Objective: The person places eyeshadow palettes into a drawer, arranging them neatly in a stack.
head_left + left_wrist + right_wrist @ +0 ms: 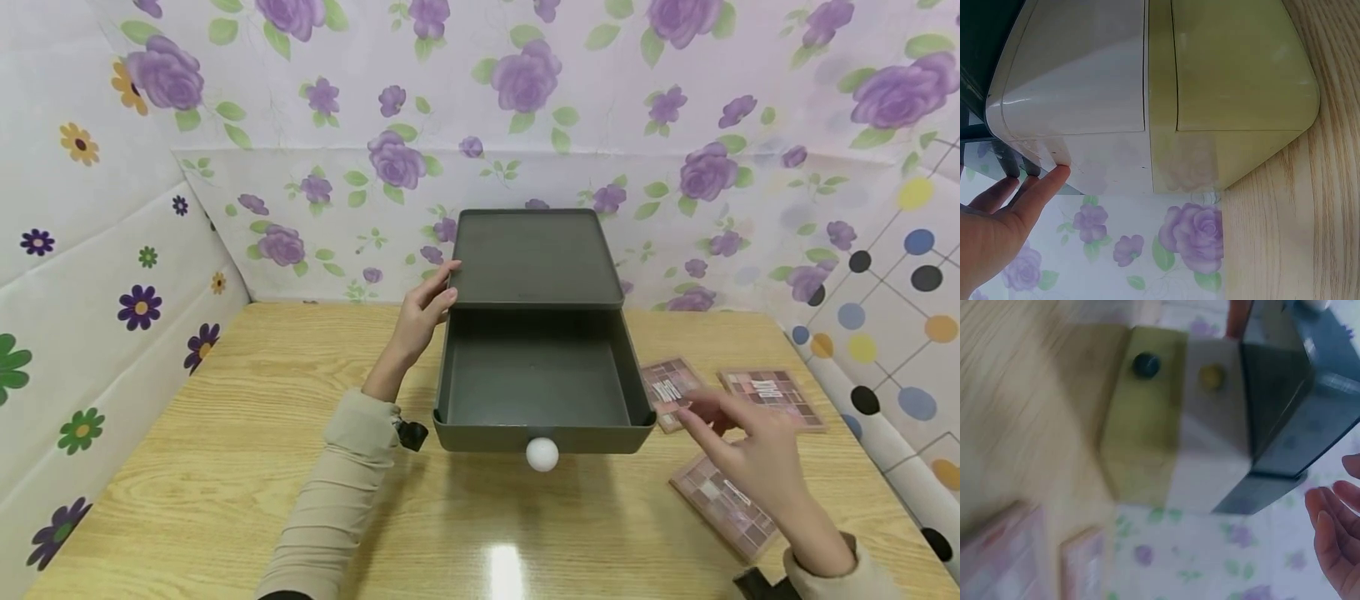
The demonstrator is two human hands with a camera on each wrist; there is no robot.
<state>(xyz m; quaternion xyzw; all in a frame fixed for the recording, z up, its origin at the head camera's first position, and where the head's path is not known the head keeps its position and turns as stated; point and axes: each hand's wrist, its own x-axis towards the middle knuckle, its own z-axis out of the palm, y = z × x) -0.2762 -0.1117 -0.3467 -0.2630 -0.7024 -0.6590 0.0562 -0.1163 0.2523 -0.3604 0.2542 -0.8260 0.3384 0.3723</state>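
A small drawer unit has a dark grey-green top tier (pixel 534 258), a white middle tier (pixel 1079 75) and a yellow-green bottom tier (pixel 1241 75). Its top drawer (pixel 543 439) is pulled out, with bare inside and a white round knob (pixel 542 454) on the front. My left hand (pixel 423 321) rests its fingertips against the unit's left side, near the lid edge. Right of the drawer's front corner, my right hand (pixel 750 450) is in the air, fingers loosely bent and holding nothing. Below it lies a pink makeup palette (pixel 723 508).
Two more pink palettes lie on the wooden table (pixel 225 467): one palette (pixel 667 383) beside the drawer, another palette (pixel 772 396) farther right. Floral cloth (pixel 300 100) hangs behind the table, with patterned cloth at both sides. Knobs show on the lower drawers.
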